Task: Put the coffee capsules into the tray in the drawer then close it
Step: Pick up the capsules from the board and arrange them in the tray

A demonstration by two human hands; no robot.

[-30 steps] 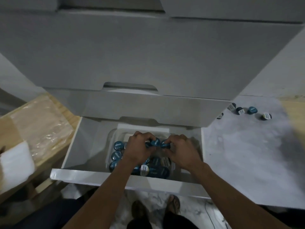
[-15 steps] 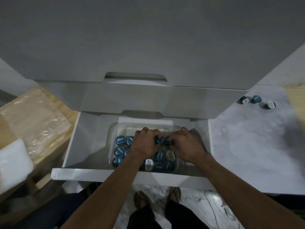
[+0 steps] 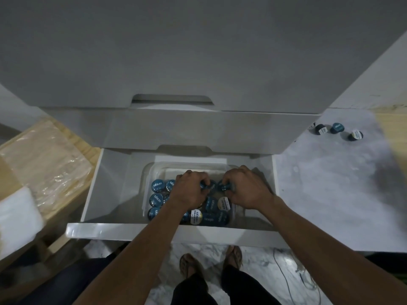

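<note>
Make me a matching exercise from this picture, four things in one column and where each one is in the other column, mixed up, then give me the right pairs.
Things:
1. clear tray
2. loose capsules
3. left hand
4. wrapped wooden board

Places:
A. on the marble floor to the right of the cabinet
B. inside the open drawer
C. to the left of the drawer
D. over the tray, pinching a blue capsule

Pairs: 1-B, 2-A, 3-D, 4-C
</note>
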